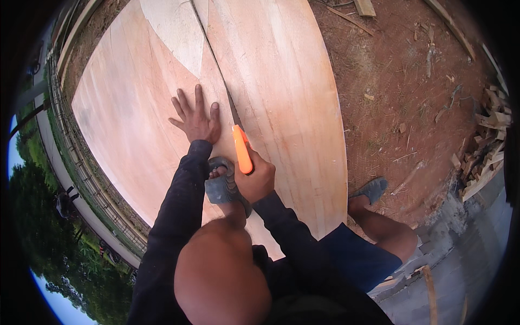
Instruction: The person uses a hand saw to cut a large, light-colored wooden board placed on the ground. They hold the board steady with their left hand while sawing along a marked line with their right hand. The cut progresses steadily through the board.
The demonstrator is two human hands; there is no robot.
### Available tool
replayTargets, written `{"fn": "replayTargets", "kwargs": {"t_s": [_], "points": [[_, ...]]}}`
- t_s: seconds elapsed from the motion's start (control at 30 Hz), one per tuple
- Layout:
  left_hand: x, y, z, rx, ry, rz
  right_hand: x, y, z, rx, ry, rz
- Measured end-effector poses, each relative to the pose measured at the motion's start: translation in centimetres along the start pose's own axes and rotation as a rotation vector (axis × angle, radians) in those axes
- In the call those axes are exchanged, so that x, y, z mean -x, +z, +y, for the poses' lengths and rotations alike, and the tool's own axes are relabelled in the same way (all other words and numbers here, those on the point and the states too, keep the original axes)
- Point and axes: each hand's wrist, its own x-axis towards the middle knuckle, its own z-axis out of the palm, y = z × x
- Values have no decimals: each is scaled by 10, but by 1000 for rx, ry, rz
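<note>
A large sheet of plywood [292,86] lies beneath me, with a long dark cut running from its far edge toward me. My right hand [255,176] is closed around the orange handle of a hand saw [242,149]. The saw's narrow toothed blade points away from me and sits in the near end of the cut. Left of the blade, my left hand [199,120] presses flat on the sheet with its fingers spread. My sandalled foot [221,181] stands on the plywood just behind that hand.
Reddish bare soil [390,108] strewn with wood scraps borders the sheet on the right. Offcuts form a pile [487,146] at the far right, by a grey concrete surface [460,271]. My other sandalled foot [372,189] is on the soil. Long poles [100,179] run along the left.
</note>
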Motion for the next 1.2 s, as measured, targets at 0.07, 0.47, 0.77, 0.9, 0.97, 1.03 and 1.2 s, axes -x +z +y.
{"fn": "replayTargets", "kwargs": {"t_s": [0.07,0.47,0.77,0.9,0.97,1.03,1.2], "points": [[3,1,-2,-11,-15,-8,-2,-6,-5,-23,23,-58],[7,3,4,-13,16,92,-11,-26,-5,-91,78,-67],[16,6,2,25,111,162,-8,-17,5,-48,-22,17],[24,11,37,48,-30,202,-7,-16,2,-62,-34,55],[26,12,39,40,-40,238,-2,-12,-2,-44,-25,50],[29,14,39,36,-24,221,6,-9,-6,3,-9,31],[29,15,36,6,-46,179,99,-49,-11,9,116,38]]}}
